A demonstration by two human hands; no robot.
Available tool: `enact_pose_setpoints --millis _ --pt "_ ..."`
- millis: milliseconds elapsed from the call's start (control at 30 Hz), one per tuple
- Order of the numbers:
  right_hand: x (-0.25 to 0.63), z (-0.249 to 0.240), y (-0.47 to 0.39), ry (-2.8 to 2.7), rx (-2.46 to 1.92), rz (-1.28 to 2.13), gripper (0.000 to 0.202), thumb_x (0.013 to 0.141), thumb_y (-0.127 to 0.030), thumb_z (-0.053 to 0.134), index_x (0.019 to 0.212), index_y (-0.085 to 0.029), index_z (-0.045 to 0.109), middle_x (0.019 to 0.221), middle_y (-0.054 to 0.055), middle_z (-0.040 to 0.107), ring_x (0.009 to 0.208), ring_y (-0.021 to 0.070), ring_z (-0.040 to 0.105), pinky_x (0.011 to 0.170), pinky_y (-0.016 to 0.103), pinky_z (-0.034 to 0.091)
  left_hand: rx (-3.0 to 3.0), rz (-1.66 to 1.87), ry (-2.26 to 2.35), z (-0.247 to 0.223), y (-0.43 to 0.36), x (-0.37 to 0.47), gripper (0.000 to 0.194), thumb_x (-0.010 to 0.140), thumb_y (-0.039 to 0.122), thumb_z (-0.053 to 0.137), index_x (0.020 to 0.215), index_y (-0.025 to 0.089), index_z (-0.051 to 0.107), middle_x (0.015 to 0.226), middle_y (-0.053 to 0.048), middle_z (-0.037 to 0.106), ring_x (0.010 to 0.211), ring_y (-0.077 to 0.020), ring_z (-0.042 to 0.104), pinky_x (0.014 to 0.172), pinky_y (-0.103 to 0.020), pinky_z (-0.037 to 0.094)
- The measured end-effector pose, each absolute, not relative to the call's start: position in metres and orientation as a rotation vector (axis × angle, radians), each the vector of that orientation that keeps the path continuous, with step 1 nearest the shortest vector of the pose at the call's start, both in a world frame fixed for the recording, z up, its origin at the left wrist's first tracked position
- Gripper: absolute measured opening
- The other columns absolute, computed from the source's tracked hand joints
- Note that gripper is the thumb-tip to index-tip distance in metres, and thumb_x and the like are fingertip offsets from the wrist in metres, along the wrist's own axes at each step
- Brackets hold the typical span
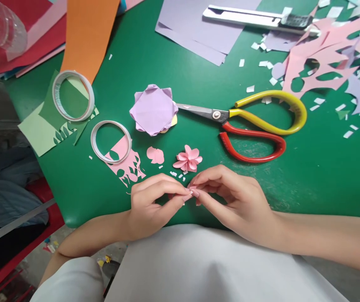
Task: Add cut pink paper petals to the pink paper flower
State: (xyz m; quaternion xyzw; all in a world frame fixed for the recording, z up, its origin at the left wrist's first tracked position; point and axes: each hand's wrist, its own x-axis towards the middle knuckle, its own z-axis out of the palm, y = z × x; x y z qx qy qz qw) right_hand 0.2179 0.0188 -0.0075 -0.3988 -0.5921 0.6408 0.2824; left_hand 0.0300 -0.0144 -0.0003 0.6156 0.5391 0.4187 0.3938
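My left hand (154, 201) and my right hand (230, 197) meet fingertip to fingertip at the near edge of the green table (308, 176). Together they pinch a tiny pink paper piece (193, 189), mostly hidden by the fingers. Just beyond the fingertips lies a small pink paper flower (188, 159). A loose pink petal cutout (155, 154) sits to its left. Farther back rests a folded purple paper flower (154, 110).
Scissors (255, 123) with yellow and red handles lie right of the purple flower. Two tape rings (73, 95) (110, 141) sit left, on green and pink scraps. A utility knife (258, 17), purple sheets, orange paper (88, 29) and pink cutout scraps (324, 63) lie at the back.
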Motion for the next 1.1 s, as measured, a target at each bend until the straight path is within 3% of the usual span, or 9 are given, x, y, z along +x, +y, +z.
enact_pose_setpoints --millis 167,467,600,867,933,1033,1100 --pt "0.219 -0.009 0.017 -1.699 -1.048 1.582 0.012 0.094 -0.011 0.062 0.099 -0.021 0.059 0.084 -0.002 0.069 0.068 0.0078 0.071 0.057 0.013 0.057 1.548 1.026 1.392 -0.001 -0.016 0.030 0.011 0.085 0.007 0.073 0.086 0.018 0.070 0.073 0.002 0.072 0.063 -0.0082 0.065 0.058 -0.018 0.055" --pt "0.219 -0.010 0.017 -1.863 -1.031 1.386 0.015 0.095 -0.009 0.058 0.101 -0.023 0.057 0.083 -0.001 0.072 0.064 0.0089 0.070 0.047 0.017 0.050 1.570 0.963 1.468 -0.002 -0.016 0.030 0.010 0.086 0.007 0.071 0.082 0.017 0.069 0.071 0.002 0.067 0.059 -0.0072 0.061 0.054 -0.017 0.051" --pt "0.220 -0.011 0.017 -1.916 -1.021 1.314 0.017 0.095 -0.009 0.057 0.103 -0.023 0.057 0.081 -0.002 0.072 0.060 0.0090 0.067 0.052 0.020 0.052 1.583 0.951 1.470 -0.002 -0.016 0.030 0.010 0.086 0.007 0.071 0.082 0.017 0.068 0.069 0.003 0.067 0.058 -0.0069 0.059 0.053 -0.017 0.050" --pt "0.220 -0.017 0.017 -1.959 -0.880 1.252 0.026 0.091 0.000 0.052 0.102 -0.023 0.056 0.088 -0.002 0.073 0.077 0.0095 0.072 0.067 0.017 0.056 1.598 0.915 1.426 -0.001 -0.015 0.028 0.010 0.088 0.010 0.069 0.084 0.019 0.067 0.071 0.002 0.068 0.060 -0.0075 0.059 0.054 -0.018 0.050" --pt "0.220 -0.019 0.018 -1.933 -0.831 1.254 0.028 0.089 0.002 0.052 0.101 -0.023 0.055 0.088 -0.001 0.073 0.080 0.0098 0.072 0.070 0.017 0.057 1.510 0.908 1.420 -0.002 -0.016 0.028 0.008 0.088 0.013 0.072 0.090 0.019 0.066 0.075 0.001 0.069 0.063 -0.0079 0.062 0.056 -0.017 0.053" --pt "0.219 -0.020 0.019 -1.900 -0.788 1.267 0.028 0.088 0.003 0.052 0.100 -0.022 0.053 0.087 0.000 0.073 0.079 0.0109 0.073 0.069 0.018 0.058 1.296 0.930 1.404 -0.003 -0.019 0.027 0.029 0.085 0.017 0.076 0.108 0.020 0.059 0.089 0.000 0.069 0.063 -0.0067 0.065 0.056 -0.016 0.056" --pt "0.220 -0.018 0.019 -1.893 -0.826 1.280 0.028 0.089 0.002 0.053 0.101 -0.023 0.053 0.086 0.000 0.073 0.076 0.0110 0.072 0.066 0.018 0.057 1.276 0.927 1.378 -0.003 -0.019 0.026 0.033 0.085 0.016 0.075 0.111 0.020 0.057 0.094 -0.001 0.066 0.062 -0.0052 0.063 0.053 -0.015 0.054"
